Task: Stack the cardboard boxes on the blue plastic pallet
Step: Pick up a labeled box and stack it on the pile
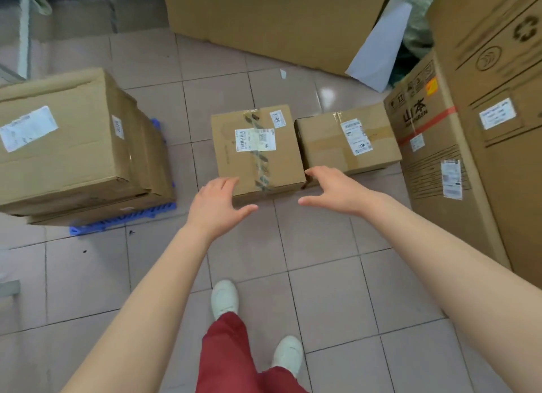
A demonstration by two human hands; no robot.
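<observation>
Open left hand (218,203) and right hand (334,192) reach for a taped cardboard box (256,149) (blue pallet (123,218) waits left). Rigid, probably moderately heavy; best gripped at opposite lower edges.

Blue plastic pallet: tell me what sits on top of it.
Stacked brown cardboard boxes cover the blue plastic pallet; only its front edge and right corner show. How many boxes is unclear, and its deck is hidden.

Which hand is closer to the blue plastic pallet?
Left. The left hand reaches at the near left corner of the taped cardboard box, on the side facing the blue plastic pallet. The right hand is beyond it, at the box's right corner.
</observation>
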